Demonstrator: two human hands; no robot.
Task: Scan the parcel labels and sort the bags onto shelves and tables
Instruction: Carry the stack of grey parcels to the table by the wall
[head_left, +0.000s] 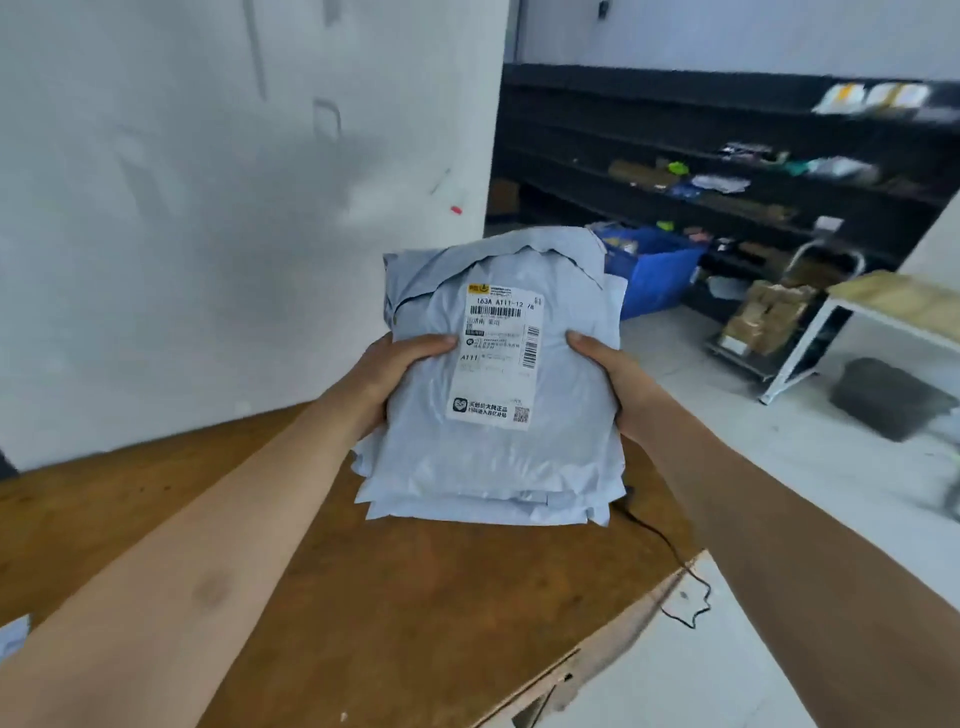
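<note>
grey poly bags (493, 457), stacked, hang above your wooden table's (389, 623) far right corner; your left hand (395, 374) and right hand (610, 374) clamp the sides, thumbs on top, label (498, 353) running lengthwise away from you; dark shelves (727, 156) lie far right, nearer your right hand.

A white wall (208, 208) fills the upper left of my view, with a small red mark (456, 210) on it. At right I see a blue bin (654, 270), a cart of cardboard boxes (769, 317), and a thin black cable (675, 561) trailing lower right.
</note>
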